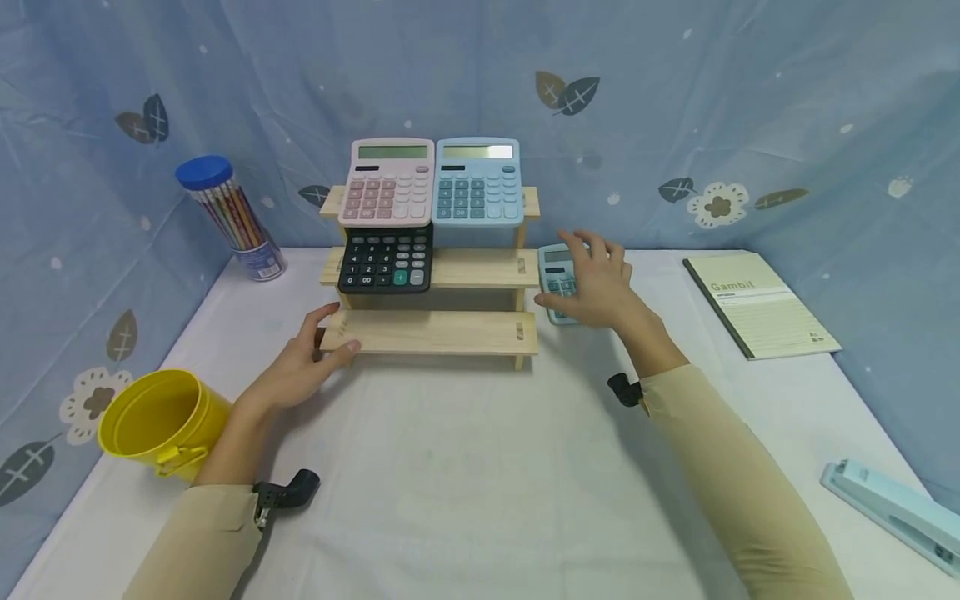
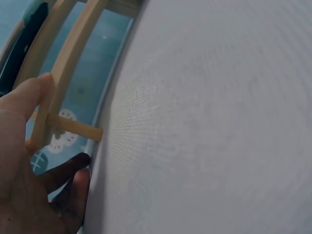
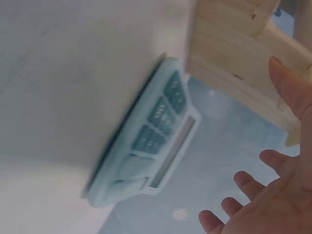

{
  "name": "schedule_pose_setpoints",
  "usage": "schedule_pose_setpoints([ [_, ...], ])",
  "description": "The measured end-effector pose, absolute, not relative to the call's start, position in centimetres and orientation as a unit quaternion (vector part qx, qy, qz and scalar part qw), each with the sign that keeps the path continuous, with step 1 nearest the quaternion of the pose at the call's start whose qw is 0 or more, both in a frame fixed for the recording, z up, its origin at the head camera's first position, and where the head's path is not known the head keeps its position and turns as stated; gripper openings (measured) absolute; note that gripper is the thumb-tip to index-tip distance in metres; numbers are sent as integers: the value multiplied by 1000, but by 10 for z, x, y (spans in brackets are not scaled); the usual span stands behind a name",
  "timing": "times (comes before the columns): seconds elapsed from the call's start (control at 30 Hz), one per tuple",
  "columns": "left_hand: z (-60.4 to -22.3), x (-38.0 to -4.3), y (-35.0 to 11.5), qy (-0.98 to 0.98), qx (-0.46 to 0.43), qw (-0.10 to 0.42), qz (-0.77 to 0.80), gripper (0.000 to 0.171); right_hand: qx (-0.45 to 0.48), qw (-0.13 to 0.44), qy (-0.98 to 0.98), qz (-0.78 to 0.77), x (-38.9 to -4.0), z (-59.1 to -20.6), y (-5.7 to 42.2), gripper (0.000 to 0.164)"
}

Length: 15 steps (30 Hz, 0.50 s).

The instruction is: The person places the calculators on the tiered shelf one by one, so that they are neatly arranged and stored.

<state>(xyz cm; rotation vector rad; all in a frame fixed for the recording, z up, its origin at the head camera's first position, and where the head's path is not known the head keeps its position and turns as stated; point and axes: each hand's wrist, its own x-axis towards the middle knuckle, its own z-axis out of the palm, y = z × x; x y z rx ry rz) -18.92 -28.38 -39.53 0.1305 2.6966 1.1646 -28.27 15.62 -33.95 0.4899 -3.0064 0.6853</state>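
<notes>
A three-step wooden rack (image 1: 427, 332) stands at the back of the table. My left hand (image 1: 303, 367) holds its lowest step by the left end; the thumb (image 2: 34, 92) lies against the step's front edge. A pink calculator (image 1: 387, 185) and a blue calculator (image 1: 477, 185) lean on the top step, and a black calculator (image 1: 386, 260) on the left of the middle one. Right of the rack, a smaller light-blue calculator (image 3: 146, 141) lies on the table. Over it hovers my right hand (image 1: 600, 283), fingers spread and holding nothing, partly covering it in the head view.
A jar of pencils (image 1: 240, 217) with a blue lid stands at back left. The yellow bucket (image 1: 202, 425) is beside my left forearm. To the right lie a notebook (image 1: 761, 304) and a light-blue stapler (image 1: 896, 508). A patterned curtain (image 1: 450, 67) hangs behind the table.
</notes>
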Motion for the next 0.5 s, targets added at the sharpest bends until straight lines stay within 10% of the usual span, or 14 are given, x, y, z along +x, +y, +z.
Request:
schedule_pose_setpoints([
  [0.5, -398, -192, -285, 914, 42, 97, 391, 88, 94, -68, -973, 200, -307, -358, 168, 117],
])
